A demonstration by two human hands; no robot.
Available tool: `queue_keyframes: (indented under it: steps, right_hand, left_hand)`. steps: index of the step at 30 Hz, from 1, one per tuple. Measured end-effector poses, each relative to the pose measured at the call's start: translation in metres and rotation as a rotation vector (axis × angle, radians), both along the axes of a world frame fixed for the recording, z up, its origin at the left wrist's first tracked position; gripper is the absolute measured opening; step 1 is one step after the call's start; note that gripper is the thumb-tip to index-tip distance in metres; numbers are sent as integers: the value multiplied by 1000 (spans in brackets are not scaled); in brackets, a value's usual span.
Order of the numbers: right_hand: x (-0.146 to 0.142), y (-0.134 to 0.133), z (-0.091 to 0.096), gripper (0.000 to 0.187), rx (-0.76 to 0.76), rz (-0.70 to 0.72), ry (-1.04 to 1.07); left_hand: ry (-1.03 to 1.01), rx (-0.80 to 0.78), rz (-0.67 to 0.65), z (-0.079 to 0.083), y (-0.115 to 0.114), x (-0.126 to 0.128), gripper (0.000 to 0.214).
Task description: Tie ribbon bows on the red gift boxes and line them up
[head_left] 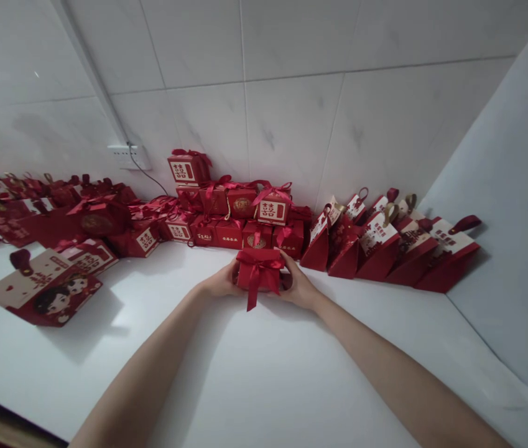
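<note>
Between my two hands is a small red gift box (259, 269) tied with a red ribbon bow, one ribbon tail hanging down its front. My left hand (221, 279) grips the box's left side, and my right hand (299, 283) is closed around its right side. Directly behind it stands a stack of similar red gift boxes (229, 234) with bows, some bearing white panels with red characters. One box (188, 168) sits highest, at the stack's left end. The held box hides part of the lower row. I cannot tell whether its base touches the table.
A row of red and white wedge-shaped boxes (385, 244) with ribbon loops stands at the right, near a pale side panel (515, 224). Many more red boxes (44, 218) crowd the left. A cartoon-printed box (49, 289) stands on the white table (264, 379). A socket (128, 157) trails a cable.
</note>
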State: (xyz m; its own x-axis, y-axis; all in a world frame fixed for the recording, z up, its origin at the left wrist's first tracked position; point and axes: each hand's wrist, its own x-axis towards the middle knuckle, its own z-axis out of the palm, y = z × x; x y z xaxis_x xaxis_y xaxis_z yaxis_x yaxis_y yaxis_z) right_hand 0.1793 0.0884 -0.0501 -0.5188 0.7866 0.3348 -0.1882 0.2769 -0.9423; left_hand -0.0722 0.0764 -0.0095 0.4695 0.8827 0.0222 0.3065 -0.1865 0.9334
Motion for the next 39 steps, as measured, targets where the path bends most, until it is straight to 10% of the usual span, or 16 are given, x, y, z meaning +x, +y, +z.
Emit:
queue_keyframes:
  steps: [13, 31, 39]
  right_hand:
    - [2, 9, -10, 117, -70, 35, -21]
    - [1, -7, 0, 116, -58, -16, 42]
    - [1, -8, 4, 75, -74, -61, 100]
  left_hand:
    - [28, 261, 174, -18, -5, 18, 90]
    - [-62, 187, 124, -17, -10, 15, 95]
    - [-245, 106, 260, -21, -11, 28, 89]
